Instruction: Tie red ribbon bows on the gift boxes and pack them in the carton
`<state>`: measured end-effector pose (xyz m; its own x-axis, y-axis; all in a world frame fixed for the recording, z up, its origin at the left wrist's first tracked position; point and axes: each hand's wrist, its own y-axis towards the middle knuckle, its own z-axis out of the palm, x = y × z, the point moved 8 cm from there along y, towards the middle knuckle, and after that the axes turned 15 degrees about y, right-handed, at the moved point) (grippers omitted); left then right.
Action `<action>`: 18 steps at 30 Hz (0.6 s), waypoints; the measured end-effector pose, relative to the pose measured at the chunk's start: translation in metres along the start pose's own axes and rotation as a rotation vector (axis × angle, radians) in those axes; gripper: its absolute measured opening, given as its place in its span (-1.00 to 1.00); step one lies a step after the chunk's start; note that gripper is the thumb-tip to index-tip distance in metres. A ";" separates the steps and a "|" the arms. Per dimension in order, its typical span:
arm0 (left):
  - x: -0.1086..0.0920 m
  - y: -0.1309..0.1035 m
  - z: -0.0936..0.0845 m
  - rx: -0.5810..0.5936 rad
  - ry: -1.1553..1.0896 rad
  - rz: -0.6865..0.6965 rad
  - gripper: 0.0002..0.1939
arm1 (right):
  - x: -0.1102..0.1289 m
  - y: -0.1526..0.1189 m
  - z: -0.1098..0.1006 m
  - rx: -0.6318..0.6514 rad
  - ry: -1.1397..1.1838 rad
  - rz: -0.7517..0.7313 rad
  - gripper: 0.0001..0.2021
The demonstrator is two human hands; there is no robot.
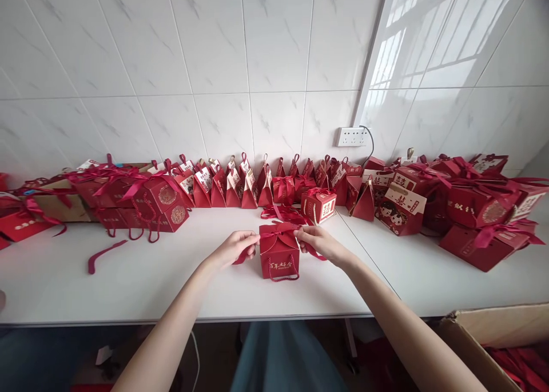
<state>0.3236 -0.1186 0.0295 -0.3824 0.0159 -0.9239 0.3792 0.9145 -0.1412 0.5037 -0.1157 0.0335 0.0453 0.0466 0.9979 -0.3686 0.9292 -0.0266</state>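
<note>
In front of me on the white table stands a small red gift box [279,254] with gold lettering and a thin rope handle hanging down its front. A dark red ribbon [278,228] crosses the top of the box. Its left part is pinched in my left hand [240,247], at the box's upper left corner. At the upper right corner my right hand [316,244] pinches the other part, and a ribbon tail hangs below each hand. Just behind lie loose ribbons [283,212] and another red box [318,205] with a white label.
Several triangular red boxes [234,189] stand in a row along the tiled wall. Stacks of ribboned boxes are at the left [158,200] and right [480,200]. A ribbon piece [103,256] lies at left. An open cardboard box [472,332] stands below the right table edge.
</note>
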 end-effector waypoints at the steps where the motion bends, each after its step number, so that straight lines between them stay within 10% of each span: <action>1: -0.002 -0.001 0.000 0.000 0.014 -0.005 -0.63 | 0.007 -0.002 -0.002 -0.034 -0.089 -0.059 -0.65; 10: 0.005 -0.004 -0.010 -0.030 0.143 -0.090 -0.53 | 0.049 -0.029 0.003 -0.121 -0.774 -0.734 -0.83; 18: 0.004 -0.006 -0.011 -0.022 0.124 -0.067 -0.55 | 0.033 -0.023 -0.009 -0.018 -0.646 -0.489 -0.95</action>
<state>0.3106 -0.1197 0.0310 -0.5077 0.0033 -0.8615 0.3311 0.9240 -0.1915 0.5218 -0.1322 0.0662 -0.3498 -0.5827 0.7335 -0.4309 0.7953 0.4263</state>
